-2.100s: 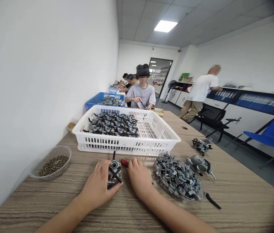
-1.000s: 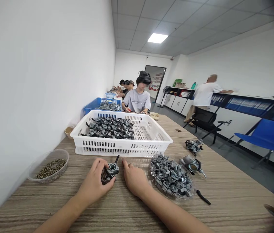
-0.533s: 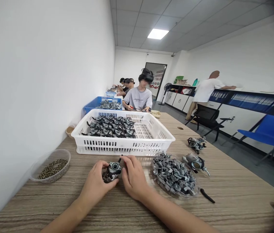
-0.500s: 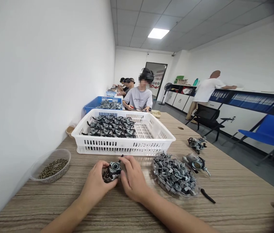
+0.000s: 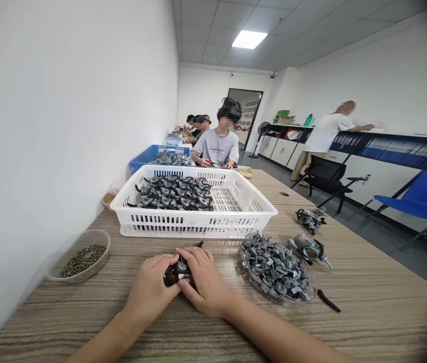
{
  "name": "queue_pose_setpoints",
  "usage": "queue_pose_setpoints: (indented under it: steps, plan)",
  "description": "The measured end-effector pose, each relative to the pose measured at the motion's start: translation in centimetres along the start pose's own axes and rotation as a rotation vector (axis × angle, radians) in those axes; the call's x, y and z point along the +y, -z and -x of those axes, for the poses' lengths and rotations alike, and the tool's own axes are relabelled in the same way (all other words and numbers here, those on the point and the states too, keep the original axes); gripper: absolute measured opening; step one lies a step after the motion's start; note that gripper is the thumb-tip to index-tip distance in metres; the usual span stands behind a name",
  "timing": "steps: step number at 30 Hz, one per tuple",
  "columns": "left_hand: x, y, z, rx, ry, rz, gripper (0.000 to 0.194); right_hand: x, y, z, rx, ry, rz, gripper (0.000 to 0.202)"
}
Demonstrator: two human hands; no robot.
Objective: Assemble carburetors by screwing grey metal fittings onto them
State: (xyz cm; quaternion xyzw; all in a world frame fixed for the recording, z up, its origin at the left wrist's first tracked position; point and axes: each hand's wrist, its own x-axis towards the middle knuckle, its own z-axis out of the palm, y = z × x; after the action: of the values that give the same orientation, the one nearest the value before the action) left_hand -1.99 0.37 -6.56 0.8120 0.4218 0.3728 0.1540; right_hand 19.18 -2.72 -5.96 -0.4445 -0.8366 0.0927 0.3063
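Observation:
A dark metal assembly rests low over the table between my two hands, mostly covered by fingers. My left hand grips its left side, thumb and fingers wrapped round it. From the right, my right hand closes over its top and right side. A small red and black tip shows above the right fingers. Just beyond my hands stands a white basket with rows of similar assemblies in its left part. A clear bowl of grey metal parts is right of my right hand.
A clear tub of small brassy pieces sits at left by the wall. Two loose assemblies and a black strip lie at right. A blue crate stands behind the basket. A person sits at the table's far end.
My right hand has moved left and closed over the assembly, which has turned and is now more hidden. The view has shifted slightly. At the back, the standing person leans further right.

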Motion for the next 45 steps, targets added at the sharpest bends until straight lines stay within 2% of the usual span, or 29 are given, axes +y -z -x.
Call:
queue_pose_setpoints:
  steps: [6,12,19,24,26,30,36,38,40,43,45]
  plan:
    - [0.0,0.5,-0.1,0.041,-0.102,-0.061,0.036,-0.1,0.0,-0.3,0.031,-0.092,0.004,0.058]
    - [1.5,2.0,-0.5,0.022,0.035,-0.18,0.023,-0.3,0.2,-0.1,0.026,-0.107,0.067,0.055]
    - [0.7,2.2,-0.1,-0.063,0.12,-0.193,0.027,0.0,-0.1,-0.2,0.024,-0.154,0.087,0.06]
    - [0.0,2.2,-0.8,-0.222,0.161,-0.112,0.018,-0.1,0.0,-0.4,0.029,-0.152,0.101,0.055]
    - [-0.1,2.2,-1.0,-0.243,0.153,-0.085,0.017,-0.1,0.0,-0.4,0.032,-0.153,0.098,0.054]
    - [0.0,2.3,-1.1,-0.206,0.033,-0.086,0.019,-0.1,0.2,-0.4,0.039,-0.161,0.119,0.05]
    - [-0.9,2.7,-1.4,-0.09,-0.327,-0.21,0.024,-0.3,0.7,-0.4,0.042,-0.168,0.168,0.052]
    - [-1.1,2.7,-1.6,-0.05,-0.419,-0.272,0.026,-0.8,1.8,-0.6,0.064,-0.17,0.182,0.055]
    - [-1.0,2.8,-1.7,-0.011,-0.471,-0.319,0.027,-1.4,3.9,-1.0,0.114,-0.191,0.223,0.052]
    - [-0.8,3.2,-1.9,0.036,-0.458,-0.348,0.025,-2.0,9.0,-1.4,0.166,-0.322,0.363,0.035]
    - [-0.8,3.5,-1.9,0.072,-0.406,-0.354,0.022,-1.5,13.3,-1.0,0.107,-0.527,0.415,0.032]
